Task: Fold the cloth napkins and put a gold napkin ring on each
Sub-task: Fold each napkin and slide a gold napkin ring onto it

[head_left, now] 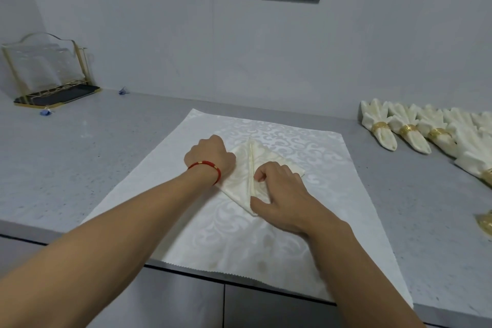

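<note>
Pressing down from both sides, your hands pin the cream damask cloth napkin (243,168), folded into a kite shape, on the large white patterned cloth mat (306,141) spread over the grey speckled desk (106,146). In the head view, your left hand (210,156) covers the napkin's left wing; whether that grip pinches cloth or only presses it, you cannot tell. Your right hand (282,194) rests on the right wing, its grip curled at the centre crease, thumb near the lower point, likely to keep the two flaps meeting along the seam. Right of the napkin, near the wall, finished cream napkins with gold rings (394,130) lie in a row, probably parked clear of the folding area. A loose gold napkin ring (486,225) sits at the frame's right edge, within reach of your right hand for ringing.
</note>
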The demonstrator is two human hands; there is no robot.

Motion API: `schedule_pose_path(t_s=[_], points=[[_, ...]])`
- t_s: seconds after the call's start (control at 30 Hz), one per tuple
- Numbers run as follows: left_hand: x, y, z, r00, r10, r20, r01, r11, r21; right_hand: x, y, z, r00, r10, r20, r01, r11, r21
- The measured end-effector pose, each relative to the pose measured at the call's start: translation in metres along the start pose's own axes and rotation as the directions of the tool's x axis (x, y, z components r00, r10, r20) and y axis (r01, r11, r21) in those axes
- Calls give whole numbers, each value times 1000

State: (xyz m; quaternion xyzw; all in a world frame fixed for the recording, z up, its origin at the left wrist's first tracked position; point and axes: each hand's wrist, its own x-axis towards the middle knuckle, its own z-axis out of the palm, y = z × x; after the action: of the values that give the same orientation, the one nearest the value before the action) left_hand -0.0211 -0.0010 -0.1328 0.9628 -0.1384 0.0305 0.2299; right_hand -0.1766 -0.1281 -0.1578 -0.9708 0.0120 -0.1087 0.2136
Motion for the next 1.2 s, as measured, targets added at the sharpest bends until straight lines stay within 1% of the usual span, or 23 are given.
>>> schedule_pose_path(t_s=[0.1, 0.13, 0.2, 0.27, 0.33, 0.4, 0.47, 0.5, 0.57, 0.6, 0.63, 0.67, 0.73, 0.77, 0.83, 0.9, 0.97, 1.07, 1.13, 1.2], points=[[-5, 4, 1, 999, 17, -34, -14, 996, 87, -3, -1, -1, 999, -3, -43, 7, 995, 96], [-6, 6, 0, 999, 32, -38, -27, 993, 118, -4, -3, -2, 999, -16, -51, 21, 994, 103], [-8, 8, -1, 997, 68, -33, -61, 982, 180, -4, -4, -1, 997, -56, -48, 58, 998, 34], [-12, 8, -2, 992, 118, -45, -106, 971, 214, -2, -3, 2, 995, -90, -34, 87, 992, -94], [-19, 10, 0, 980, 184, -73, -165, 963, 212, -2, -3, 2, 996, -90, -22, 86, 987, -134], [-30, 12, 6, 964, 237, -117, -218, 964, 155, -2, -6, 0, 998, -55, -11, 54, 996, -70], [-40, 12, 15, 963, 234, -136, -222, 970, 98, 1, -9, -8, 999, 29, 34, -31, 998, 63], [-43, 12, 19, 965, 223, -137, -210, 972, 101, 5, -10, -16, 995, 76, 64, -84, 989, 125], [-47, 9, 29, 969, 211, -131, -191, 970, 150, 19, -9, -33, 979, 170, 113, -190, 964, 187], [-47, 8, 32, 969, 215, -126, -192, 967, 170, 30, -6, -38, 973, 206, 106, -223, 959, 174], [-46, 7, 35, 968, 223, -113, -199, 962, 188, 44, -2, -40, 968, 240, 68, -248, 957, 148], [-45, 7, 37, 967, 235, -101, -210, 955, 210, 58, 2, -40, 965, 261, -4, -259, 960, 105], [-44, 6, 40, 962, 256, -95, -226, 942, 249, 92, 12, -29, 959, 244, -145, -249, 968, -15], [-43, 5, 41, 959, 264, -102, -231, 939, 257, 107, 14, -23, 963, 222, -154, -232, 971, -54], [-44, 5, 42, 954, 273, -121, -236, 938, 254, 132, 17, -14, 977, 206, -63, -209, 977, -50], [-44, 4, 44, 950, 281, -136, -242, 939, 243, 150, 18, -9, 972, 232, 30, -232, 972, -24], [-43, 3, 43, 952, 270, -146, -235, 947, 219, 161, 20, -8, 965, 253, 69, -251, 968, -27], [-43, 5, 39, 943, 263, -203, -234, 960, 155, 166, 25, -14, 959, 268, 94, -267, 963, -21], [-45, 5, 34, 903, 310, -296, -298, 951, 88, 164, 30, -24, 950, 301, 84, -300, 954, -25], [-45, 3, 31, 850, 363, -382, -377, 926, 41, 158, 43, -37, 923, 384, 23, -383, 923, -42]])
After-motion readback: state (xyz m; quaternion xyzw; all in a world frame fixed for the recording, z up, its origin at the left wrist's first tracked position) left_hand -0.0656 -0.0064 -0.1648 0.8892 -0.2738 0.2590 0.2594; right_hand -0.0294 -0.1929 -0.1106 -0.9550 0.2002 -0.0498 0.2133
